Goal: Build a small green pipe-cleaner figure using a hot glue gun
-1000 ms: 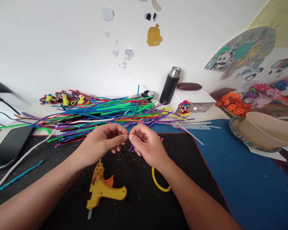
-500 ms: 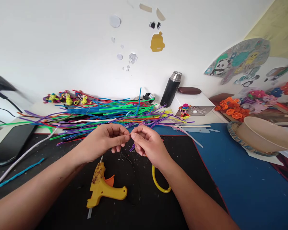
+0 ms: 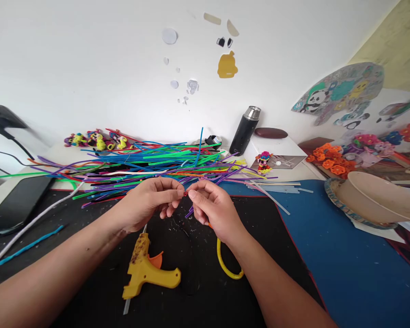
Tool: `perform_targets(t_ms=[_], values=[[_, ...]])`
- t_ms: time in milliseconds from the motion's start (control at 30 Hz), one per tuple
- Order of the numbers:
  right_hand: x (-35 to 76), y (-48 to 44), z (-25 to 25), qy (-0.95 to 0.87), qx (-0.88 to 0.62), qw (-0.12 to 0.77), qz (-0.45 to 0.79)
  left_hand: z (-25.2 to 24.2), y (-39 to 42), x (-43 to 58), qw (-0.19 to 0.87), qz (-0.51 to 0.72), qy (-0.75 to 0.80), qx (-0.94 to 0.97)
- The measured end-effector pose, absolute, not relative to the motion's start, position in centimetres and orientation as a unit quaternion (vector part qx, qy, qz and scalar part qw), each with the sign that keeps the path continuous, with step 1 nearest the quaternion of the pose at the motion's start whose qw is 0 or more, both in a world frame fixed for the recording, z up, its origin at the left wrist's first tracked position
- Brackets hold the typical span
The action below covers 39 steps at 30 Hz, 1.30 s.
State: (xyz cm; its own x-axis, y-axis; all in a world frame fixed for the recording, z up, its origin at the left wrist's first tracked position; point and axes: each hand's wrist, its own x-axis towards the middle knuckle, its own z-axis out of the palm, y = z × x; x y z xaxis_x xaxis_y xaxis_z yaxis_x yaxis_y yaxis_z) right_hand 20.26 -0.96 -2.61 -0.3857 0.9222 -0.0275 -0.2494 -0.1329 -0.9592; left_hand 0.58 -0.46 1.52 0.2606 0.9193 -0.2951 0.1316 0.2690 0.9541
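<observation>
My left hand [image 3: 157,199] and my right hand [image 3: 212,202] meet fingertip to fingertip above the black mat. Each pinches, between thumb and index finger, one end of a small red piece of pipe cleaner [image 3: 186,193]; most of it is covered by the fingers. Just behind the hands lies a heap of loose pipe cleaners [image 3: 150,159] in blue, green, purple and other colours. A yellow glue gun [image 3: 146,269] rests on its side below my left hand. Under my right wrist a yellow looped handle [image 3: 227,269] shows; the rest of that tool is hidden.
A twisted blue pipe cleaner [image 3: 30,246] and a phone [image 3: 18,202] lie left. Behind stand a black flask [image 3: 245,132], a white box [image 3: 294,150] and a small pipe-cleaner figure [image 3: 263,163]. Clear glue sticks [image 3: 276,186] lie right of the heap, near a bowl [image 3: 379,200].
The fingertips have parted slightly, and more of the red piece shows between them. The whole view has shifted a little; the objects on the mat stay put.
</observation>
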Motion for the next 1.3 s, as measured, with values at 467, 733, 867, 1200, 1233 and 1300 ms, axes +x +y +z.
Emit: perform_targets(t_ms=[467, 733, 867, 1200, 1233, 1300], values=[[20.1, -1.19, -2.78, -0.555, -0.348, 0.444, 0.611, 0.95, -0.58, 0.56, 0.638, 0.322, 0.502, 0.487], [19.95, -1.3, -2.58, -0.548, -0.347, 0.442, 0.619, 0.74, -0.37, 0.52, 0.637, 0.327, 0.5, 0.487], [19.73, -1.53, -2.37, -0.547, -0.348, 0.437, 0.623, 0.83, -0.45, 0.45, 0.643, 0.316, 0.498, 0.488], [19.94, -1.5, -2.25, -0.538, -0.324, 0.445, 0.638, 0.67, -0.68, -0.14, 0.683, 0.312, 0.467, 0.466], [19.95, -1.49, -2.25, -0.533, -0.318, 0.446, 0.644, 0.67, -0.7, -0.15, 0.688, 0.317, 0.464, 0.46], [19.96, -1.46, -2.27, -0.524, -0.309, 0.447, 0.656, 0.72, -0.68, -0.11, 0.697, 0.321, 0.459, 0.448]])
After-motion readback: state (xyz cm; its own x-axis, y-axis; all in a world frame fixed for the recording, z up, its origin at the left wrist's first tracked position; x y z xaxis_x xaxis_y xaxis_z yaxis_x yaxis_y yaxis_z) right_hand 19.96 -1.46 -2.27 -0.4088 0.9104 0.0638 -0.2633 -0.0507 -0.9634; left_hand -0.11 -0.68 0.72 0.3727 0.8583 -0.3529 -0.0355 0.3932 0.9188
